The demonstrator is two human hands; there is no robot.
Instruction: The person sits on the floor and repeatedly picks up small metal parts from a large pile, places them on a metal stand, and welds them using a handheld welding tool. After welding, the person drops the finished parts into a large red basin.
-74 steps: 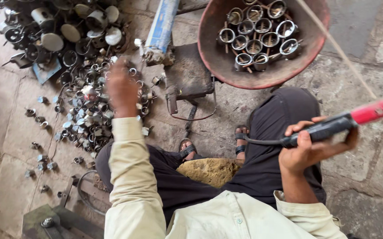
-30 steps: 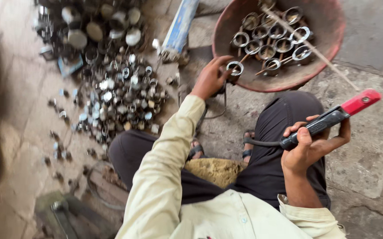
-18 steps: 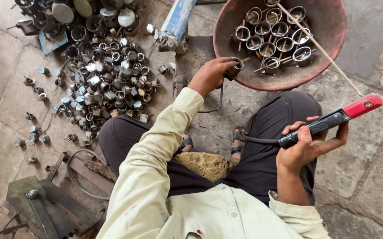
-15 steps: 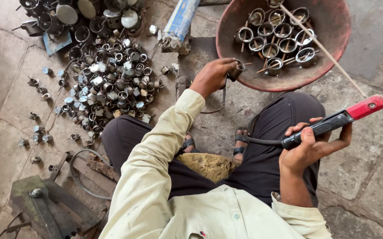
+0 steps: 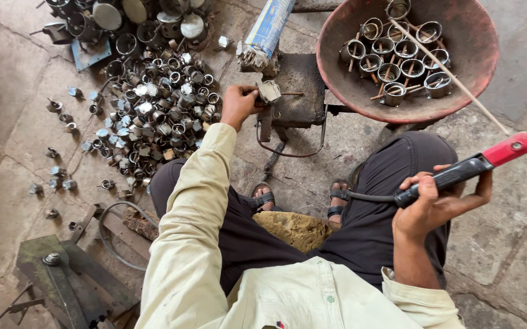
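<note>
1. Rough, stained stone paving (image 5: 20, 170) is seen from above, and a seated person's dark trousers and sandalled feet are shown at the middle of the view.
2. A small dark metal block (image 5: 300, 91) is set on the ground just ahead of the feet, with a bent wire looped beneath it.
3. The left hand (image 5: 239, 105) is stretched forward to the near left edge of that block, and its fingers are closed around a small silvery metal piece (image 5: 269, 91) that is held against the block's edge.
4. The right hand (image 5: 431, 204) is held off to the right above the knee; its fingers are wrapped tightly around the black grip of a welding electrode holder (image 5: 467, 167) with a red tip.
5. A thin welding rod (image 5: 452, 76) is clamped in the holder's red end and is slanted up and left across the rust-red metal bowl (image 5: 336, 36).
6. Finished rings with short stems (image 5: 397, 58) are laid inside the bowl, close together.
7. A large heap of small loose metal parts (image 5: 154, 109) is spread on the paving to the left of the block, well apart from the bowl.
8. A blue packet of rods (image 5: 268, 27) is laid just beyond the block, and a green metal stand (image 5: 62, 280) is seen at the lower left corner.
</note>
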